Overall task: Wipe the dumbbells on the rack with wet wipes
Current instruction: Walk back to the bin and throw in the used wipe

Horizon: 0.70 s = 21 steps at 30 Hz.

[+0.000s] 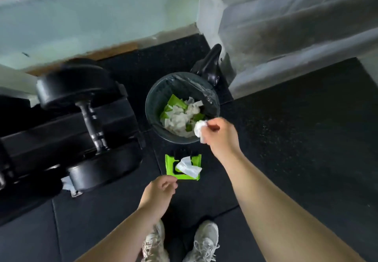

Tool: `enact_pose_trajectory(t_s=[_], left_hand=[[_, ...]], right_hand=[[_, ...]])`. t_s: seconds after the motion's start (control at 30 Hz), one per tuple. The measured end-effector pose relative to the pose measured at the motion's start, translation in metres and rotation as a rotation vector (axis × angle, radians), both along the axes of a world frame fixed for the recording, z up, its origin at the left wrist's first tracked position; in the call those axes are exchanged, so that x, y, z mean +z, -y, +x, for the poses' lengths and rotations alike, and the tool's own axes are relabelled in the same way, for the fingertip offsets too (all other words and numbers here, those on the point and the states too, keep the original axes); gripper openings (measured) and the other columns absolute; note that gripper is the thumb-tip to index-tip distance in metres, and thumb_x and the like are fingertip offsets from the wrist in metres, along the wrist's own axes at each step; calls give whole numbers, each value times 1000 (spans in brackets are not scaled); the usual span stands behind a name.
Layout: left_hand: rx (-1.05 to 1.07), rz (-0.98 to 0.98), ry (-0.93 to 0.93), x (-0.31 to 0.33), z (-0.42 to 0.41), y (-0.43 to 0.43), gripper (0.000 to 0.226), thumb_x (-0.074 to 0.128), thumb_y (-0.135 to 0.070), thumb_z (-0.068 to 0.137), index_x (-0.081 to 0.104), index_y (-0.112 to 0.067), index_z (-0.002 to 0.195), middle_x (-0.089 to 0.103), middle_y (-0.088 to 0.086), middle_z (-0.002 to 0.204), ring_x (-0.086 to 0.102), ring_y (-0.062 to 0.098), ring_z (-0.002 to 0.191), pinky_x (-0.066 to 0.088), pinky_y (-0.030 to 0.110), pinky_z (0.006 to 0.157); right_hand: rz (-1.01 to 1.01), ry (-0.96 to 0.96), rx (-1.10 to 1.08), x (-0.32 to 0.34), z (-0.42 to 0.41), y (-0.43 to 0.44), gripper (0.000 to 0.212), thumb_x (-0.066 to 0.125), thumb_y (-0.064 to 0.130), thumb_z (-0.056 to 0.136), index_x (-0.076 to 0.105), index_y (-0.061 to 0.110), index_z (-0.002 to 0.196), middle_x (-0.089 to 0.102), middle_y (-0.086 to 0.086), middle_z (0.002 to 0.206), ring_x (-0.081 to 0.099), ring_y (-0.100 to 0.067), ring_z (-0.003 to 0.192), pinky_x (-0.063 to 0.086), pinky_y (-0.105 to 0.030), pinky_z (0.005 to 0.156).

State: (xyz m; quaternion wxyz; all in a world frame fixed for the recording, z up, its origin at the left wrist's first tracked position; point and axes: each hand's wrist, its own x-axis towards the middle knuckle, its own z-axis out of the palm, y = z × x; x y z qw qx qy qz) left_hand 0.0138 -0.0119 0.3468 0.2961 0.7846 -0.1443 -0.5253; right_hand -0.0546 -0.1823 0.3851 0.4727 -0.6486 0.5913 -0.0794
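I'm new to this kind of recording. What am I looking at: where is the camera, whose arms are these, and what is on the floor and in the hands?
There is no machine here. One camera worn on a person's head looks down at their own arms and shoes. The right hand pinches a crumpled white wipe over the near rim of a black bin, which already holds used wipes and green scraps. The left hand hangs loosely curled and holds nothing. Just beyond it, a green wipe pack lies on the black floor mat with a fresh wipe sticking out. At left, a black dumbbell rests on the rack.
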Motion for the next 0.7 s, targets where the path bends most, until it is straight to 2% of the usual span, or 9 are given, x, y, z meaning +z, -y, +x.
enact_pose_trajectory(t_s=[0.13,0.23,0.3,0.37,0.47,0.5,0.57,0.63,0.7], left_hand=[[-395,83,239,-99,16,-15,19,47,-17,93,63,-23,102,66,-7,102,59,13,104,41,19,79],[-760,62,458,-164,26,-22,27,42,-24,96,58,-26,117,58,-11,122,53,9,112,39,19,87],[-948,-4,530,-208,36,-20,29,39,-26,97,54,-27,121,54,-13,126,49,6,115,37,19,89],[-1117,-42,601,-247,46,-19,26,51,-30,91,60,-27,116,57,-15,121,51,3,112,41,19,87],[-1339,-54,792,-284,50,2,40,84,-50,50,74,-32,84,68,-20,99,63,-3,91,50,13,71],[-1382,-17,790,-296,48,7,46,76,-52,62,71,-26,99,62,-15,117,58,0,106,46,16,84],[-1404,-131,887,-324,42,10,47,42,-38,92,39,-20,135,27,-4,146,30,7,133,27,26,108],[-1412,-191,923,-338,38,6,49,29,-33,97,14,-22,143,-2,-3,148,6,6,138,8,28,113],[-1530,-23,780,-343,39,-3,54,25,-36,99,-1,-22,145,-15,-7,150,-14,9,138,-8,30,112]], right_hand=[[-26,32,41,-77,15,27,45,56,19,88,46,13,131,50,-3,132,52,-11,94,38,-1,56],[-234,94,14,-137,-14,14,28,56,17,88,57,12,115,60,3,98,50,-1,69,35,-9,59],[-351,139,-53,-185,-40,-3,12,56,16,88,61,11,97,53,9,71,47,-2,59,36,-11,56],[-340,77,-102,-237,-62,-20,10,55,17,88,60,8,88,51,7,67,49,-4,64,36,-17,59],[-142,-109,131,-315,-77,-39,16,56,21,88,63,7,91,57,1,83,58,-20,85,32,-20,60],[-97,-143,243,-337,-78,-43,19,57,22,88,64,8,97,60,-1,91,58,-20,94,33,-18,60],[-43,-184,386,-366,-77,-48,32,57,27,88,59,11,116,59,-3,116,53,-17,110,37,-16,75],[-10,-245,440,-378,-75,-51,44,55,31,89,48,13,129,51,-3,130,46,-17,120,36,-22,92],[13,-306,469,-383,-72,-53,44,54,32,89,48,14,128,51,-4,129,46,-20,118,39,-24,87]])
